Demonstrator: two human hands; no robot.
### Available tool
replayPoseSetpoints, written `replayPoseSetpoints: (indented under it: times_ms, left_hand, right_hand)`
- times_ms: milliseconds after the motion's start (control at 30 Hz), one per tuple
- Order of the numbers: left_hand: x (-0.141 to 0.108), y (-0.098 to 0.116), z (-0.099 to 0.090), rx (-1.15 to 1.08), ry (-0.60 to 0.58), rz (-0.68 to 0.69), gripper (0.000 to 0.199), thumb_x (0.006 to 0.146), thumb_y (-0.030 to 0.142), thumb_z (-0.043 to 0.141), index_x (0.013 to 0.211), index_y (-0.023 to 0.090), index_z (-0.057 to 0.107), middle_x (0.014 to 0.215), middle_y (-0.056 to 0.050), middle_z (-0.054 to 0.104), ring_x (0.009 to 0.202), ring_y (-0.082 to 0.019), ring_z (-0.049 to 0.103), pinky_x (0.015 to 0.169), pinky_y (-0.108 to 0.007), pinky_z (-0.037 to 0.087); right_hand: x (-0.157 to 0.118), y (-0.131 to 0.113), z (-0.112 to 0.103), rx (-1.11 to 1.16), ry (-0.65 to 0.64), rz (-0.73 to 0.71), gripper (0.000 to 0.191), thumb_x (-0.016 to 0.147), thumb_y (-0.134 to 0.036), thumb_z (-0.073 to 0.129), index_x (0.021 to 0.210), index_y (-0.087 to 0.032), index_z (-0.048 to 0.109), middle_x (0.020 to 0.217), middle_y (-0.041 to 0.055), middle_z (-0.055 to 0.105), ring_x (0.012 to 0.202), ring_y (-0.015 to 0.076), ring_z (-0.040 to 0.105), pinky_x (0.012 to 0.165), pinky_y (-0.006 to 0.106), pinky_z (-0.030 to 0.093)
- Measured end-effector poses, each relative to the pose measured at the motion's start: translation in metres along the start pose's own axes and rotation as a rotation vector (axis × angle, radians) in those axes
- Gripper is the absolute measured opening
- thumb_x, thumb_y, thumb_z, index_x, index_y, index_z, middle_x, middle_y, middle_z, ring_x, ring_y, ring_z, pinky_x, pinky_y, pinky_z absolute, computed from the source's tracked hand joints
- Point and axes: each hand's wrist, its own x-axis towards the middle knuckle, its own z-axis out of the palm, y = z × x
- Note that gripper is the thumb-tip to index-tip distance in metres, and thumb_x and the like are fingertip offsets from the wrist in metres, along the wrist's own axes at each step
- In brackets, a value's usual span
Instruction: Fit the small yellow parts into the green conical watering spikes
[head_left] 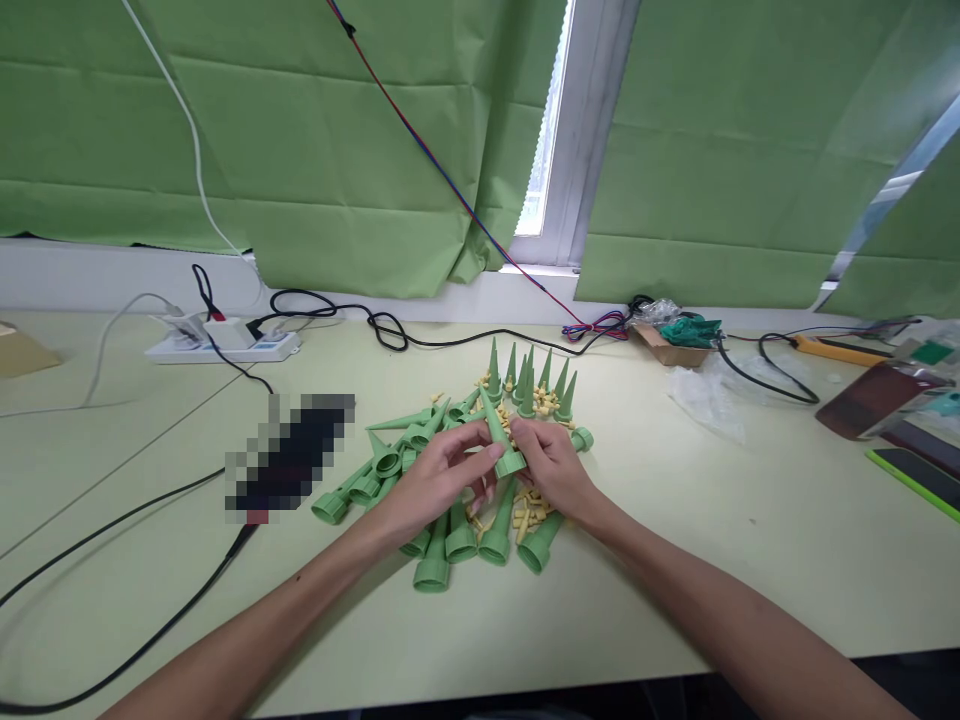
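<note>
My left hand (450,470) is closed around a green plastic watering spike (498,430), its narrow tip pointing up and its wide threaded cap end down. My right hand (553,465) is pinched against the spike's right side; whatever its fingertips hold is hidden. Around and below my hands lies a pile of similar green spikes (431,570), many with their round open ends facing me. Small yellow plastic fittings (531,510) are scattered under my right hand and farther back. Behind my hands, several green spikes (528,385) stand upright on their wide ends.
A blurred dark device (292,455) with a cable lies to the left. A power strip (225,345) sits at the back left, and a black cable runs along the wall. At right are a small cardboard box (671,345), clear plastic wrap (705,400) and a green-edged phone (915,480).
</note>
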Motion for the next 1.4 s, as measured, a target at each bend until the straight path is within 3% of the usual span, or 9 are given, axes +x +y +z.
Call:
replayPoseSetpoints:
  times_ms: [167, 333, 467, 567, 767, 1000, 1233, 1400]
  left_hand:
    - [-0.0001, -0.0013, -0.0015, 0.288, 0.046, 0.061, 0.015, 0.091, 0.032, 0.055, 0.086, 0.019, 0.054, 0.065, 0.004, 0.05, 0.056, -0.012, 0.049, 0.052, -0.023, 0.042]
    - [0.0006, -0.0053, -0.0008, 0.669, 0.143, 0.242, 0.016, 0.094, 0.03, 0.05, 0.085, 0.017, 0.055, 0.08, -0.002, 0.053, 0.07, -0.014, 0.05, 0.058, -0.024, 0.04]
    - [0.0001, -0.0068, -0.0002, 0.783, 0.159, 0.359, 0.018, 0.096, 0.025, 0.046, 0.082, 0.017, 0.054, 0.09, -0.004, 0.054, 0.076, -0.014, 0.051, 0.064, -0.025, 0.04]
    - [-0.0001, -0.0063, 0.0013, 0.817, 0.176, 0.373, 0.02, 0.096, 0.024, 0.046, 0.077, 0.017, 0.05, 0.085, -0.002, 0.053, 0.074, -0.014, 0.05, 0.063, -0.024, 0.039]
    - [0.0004, -0.0034, 0.0052, 0.813, 0.269, 0.287, 0.03, 0.096, 0.03, 0.046, 0.069, 0.019, 0.044, 0.066, 0.002, 0.048, 0.062, -0.013, 0.046, 0.058, -0.024, 0.036]
    - [0.0012, -0.0038, 0.0026, 0.514, 0.328, 0.081, 0.025, 0.093, 0.044, 0.05, 0.099, 0.021, 0.058, 0.061, 0.004, 0.057, 0.052, -0.013, 0.054, 0.049, -0.023, 0.041]
    - [0.0018, -0.0049, 0.0024, 0.421, 0.316, 0.063, 0.03, 0.093, 0.046, 0.049, 0.076, 0.02, 0.049, 0.05, 0.006, 0.048, 0.045, -0.012, 0.052, 0.045, -0.022, 0.041]
    - [0.0013, -0.0031, 0.0038, 0.384, 0.318, 0.054, 0.031, 0.092, 0.043, 0.051, 0.072, 0.02, 0.046, 0.045, 0.008, 0.045, 0.039, -0.011, 0.049, 0.041, -0.021, 0.038]
  right_hand:
    - [0.0011, -0.0007, 0.0003, -0.064, 0.021, 0.021, 0.052, 0.099, -0.047, 0.039, 0.055, -0.02, 0.036, 0.047, -0.0048, 0.034, 0.046, 0.0092, 0.031, 0.047, 0.026, 0.025]
    - [0.0035, 0.0005, 0.0007, -0.165, 0.047, 0.01, 0.054, 0.098, -0.045, 0.04, 0.052, -0.02, 0.031, 0.045, -0.005, 0.031, 0.045, 0.0087, 0.03, 0.047, 0.026, 0.023]
    - [0.005, 0.0011, 0.0011, -0.229, 0.073, 0.009, 0.055, 0.099, -0.044, 0.038, 0.051, -0.02, 0.029, 0.045, -0.0051, 0.029, 0.044, 0.0086, 0.029, 0.047, 0.027, 0.022]
    - [0.0047, 0.0015, 0.0022, -0.23, 0.07, 0.023, 0.055, 0.099, -0.043, 0.037, 0.051, -0.02, 0.028, 0.046, -0.0051, 0.027, 0.044, 0.0086, 0.027, 0.047, 0.027, 0.021]
    - [0.003, -0.0026, 0.0054, -0.255, 0.141, 0.014, 0.05, 0.099, -0.042, 0.037, 0.056, -0.02, 0.024, 0.05, -0.0053, 0.026, 0.048, 0.0091, 0.024, 0.048, 0.027, 0.021]
    - [0.0019, -0.0083, 0.0049, -0.233, 0.078, -0.012, 0.042, 0.099, -0.039, 0.038, 0.062, -0.02, 0.033, 0.057, -0.0051, 0.032, 0.054, 0.01, 0.031, 0.053, 0.026, 0.026]
    - [0.0016, -0.0055, 0.0045, -0.262, 0.043, -0.047, 0.042, 0.098, -0.037, 0.041, 0.061, -0.02, 0.03, 0.056, -0.0055, 0.03, 0.053, 0.01, 0.029, 0.053, 0.026, 0.026]
    - [0.001, -0.0028, 0.0041, -0.311, 0.036, -0.064, 0.041, 0.098, -0.035, 0.041, 0.061, -0.02, 0.03, 0.056, -0.0053, 0.031, 0.053, 0.0101, 0.03, 0.053, 0.026, 0.026]
